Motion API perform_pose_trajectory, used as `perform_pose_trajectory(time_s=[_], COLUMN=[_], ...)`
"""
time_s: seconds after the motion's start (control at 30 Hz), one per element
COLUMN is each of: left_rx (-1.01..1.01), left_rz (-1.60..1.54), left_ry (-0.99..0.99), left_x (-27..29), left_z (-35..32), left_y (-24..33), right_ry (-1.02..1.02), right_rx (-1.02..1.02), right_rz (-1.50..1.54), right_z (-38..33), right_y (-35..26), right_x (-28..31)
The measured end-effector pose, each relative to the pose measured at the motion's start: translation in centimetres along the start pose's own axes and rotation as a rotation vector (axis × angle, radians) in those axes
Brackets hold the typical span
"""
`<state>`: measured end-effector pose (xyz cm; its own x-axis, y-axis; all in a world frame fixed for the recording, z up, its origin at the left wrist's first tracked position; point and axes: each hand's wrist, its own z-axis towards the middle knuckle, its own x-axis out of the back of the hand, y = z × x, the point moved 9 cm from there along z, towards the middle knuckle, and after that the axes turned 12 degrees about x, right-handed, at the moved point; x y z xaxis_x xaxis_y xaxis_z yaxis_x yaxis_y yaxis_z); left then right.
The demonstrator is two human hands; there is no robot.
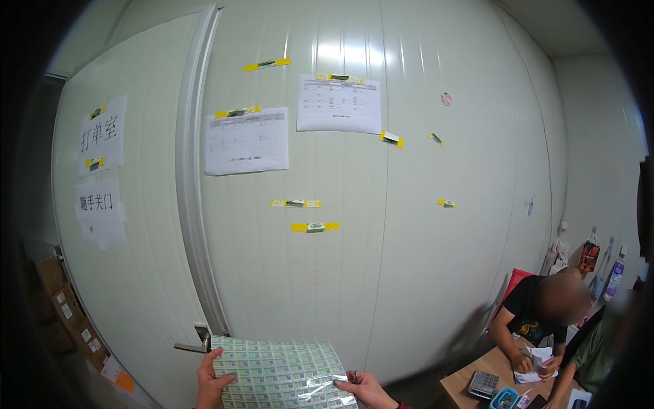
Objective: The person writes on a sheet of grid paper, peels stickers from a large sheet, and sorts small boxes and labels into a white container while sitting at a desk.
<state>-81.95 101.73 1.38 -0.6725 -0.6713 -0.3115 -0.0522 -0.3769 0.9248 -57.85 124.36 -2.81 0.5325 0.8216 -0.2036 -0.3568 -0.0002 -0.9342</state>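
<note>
In front of me, low in the picture, a glossy sheet of green and white labels (279, 371) is held up in both hands, its small squares printed in rows. My left hand (211, 378) grips its left edge, thumb on the front face. At the right edge my right hand (364, 390) pinches the sheet, its thumb also on top. A small dark thing shows by the right fingers; I cannot make out what it is. Just beyond the sheet's upper left corner is a metal door handle (194, 347).
A white door (136, 273) stands at the left, with cardboard boxes (71, 310) past its edge. Papers (246, 143) and yellow tape strips hang on the panel wall. At lower right, two people sit at a wooden table (456, 388) with a calculator (483, 384) and blue basket (504, 398).
</note>
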Motion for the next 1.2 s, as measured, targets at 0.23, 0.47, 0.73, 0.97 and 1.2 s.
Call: perform_pose_trajectory(time_s=[0.23, 0.47, 0.73, 0.97, 1.2], left_rx=[0.044, 0.044, -0.225, -0.349, -0.348], left_rz=[-0.007, 0.016, 0.158, 0.162, 0.254], left_ry=[-0.017, 0.032, 0.258, 0.494, 0.672], left_x=[-0.2, 0.6, 3.4, 4.9, 1.6], left_z=[0.1, -0.5, -2.5, -15.9, -31.4], left_y=[-0.7, -1.3, 8.5, 14.9, 20.6], right_ry=[0.008, 0.04, -0.109, -0.475, -0.731], right_rx=[0.04, 0.026, 0.171, 0.316, 0.189], right_rz=[-0.017, -0.216, -0.253, 0.128, 0.147], right_z=[-1.1, -1.4, 5.8, 5.9, 2.2], right_y=[-0.3, -0.6, -5.4, -8.6, -10.8], right_x=[-0.1, 0.7, -3.8, -14.4, -20.7])
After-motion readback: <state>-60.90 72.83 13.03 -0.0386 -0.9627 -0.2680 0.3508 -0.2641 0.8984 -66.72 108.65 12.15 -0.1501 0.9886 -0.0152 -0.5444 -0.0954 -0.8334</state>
